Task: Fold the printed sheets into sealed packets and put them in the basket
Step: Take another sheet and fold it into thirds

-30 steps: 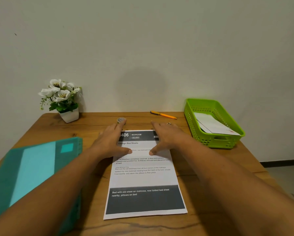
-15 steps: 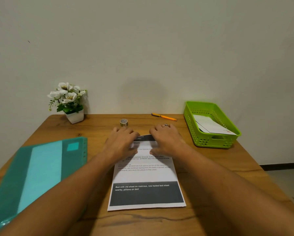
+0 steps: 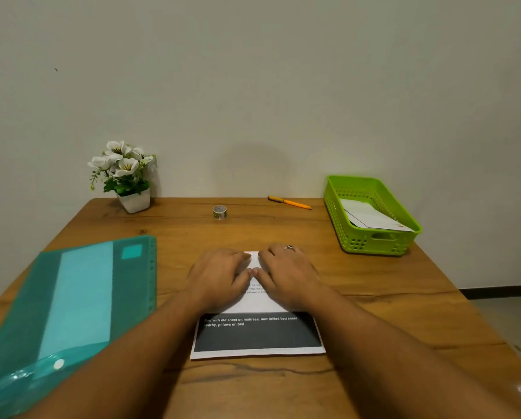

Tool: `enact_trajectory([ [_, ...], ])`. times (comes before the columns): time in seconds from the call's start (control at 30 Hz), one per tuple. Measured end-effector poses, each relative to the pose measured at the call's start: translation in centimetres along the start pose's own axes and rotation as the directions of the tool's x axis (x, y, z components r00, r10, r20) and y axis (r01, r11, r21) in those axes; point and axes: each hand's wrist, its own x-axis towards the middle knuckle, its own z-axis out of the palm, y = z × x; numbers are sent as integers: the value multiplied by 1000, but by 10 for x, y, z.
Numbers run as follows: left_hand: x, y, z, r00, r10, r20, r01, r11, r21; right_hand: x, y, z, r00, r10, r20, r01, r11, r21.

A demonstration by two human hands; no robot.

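Two hands are pressing palm-down on the upper part of the printed sheet (image 3: 259, 337), which is lying in the middle of the wooden table (image 3: 389, 303) with its far end showing blank white between the fingers. Side by side, the left hand (image 3: 220, 276) and the right hand (image 3: 286, 275) are lying with fingers nearly flat, thumbs almost touching, gripping nothing. Well apart at the far right, the green basket (image 3: 374, 244) is holding white folded paper (image 3: 371, 219).
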Motion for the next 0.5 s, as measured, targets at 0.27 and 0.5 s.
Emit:
enact_trajectory([
  [0.27,8,1,19,998,-59,18,59,998,38,9,-3,16,993,116,33,-118,991,66],
  [0.5,24,0,26,984,-108,140,108,994,10,36,-10,21,979,163,123,-191,945,267],
])
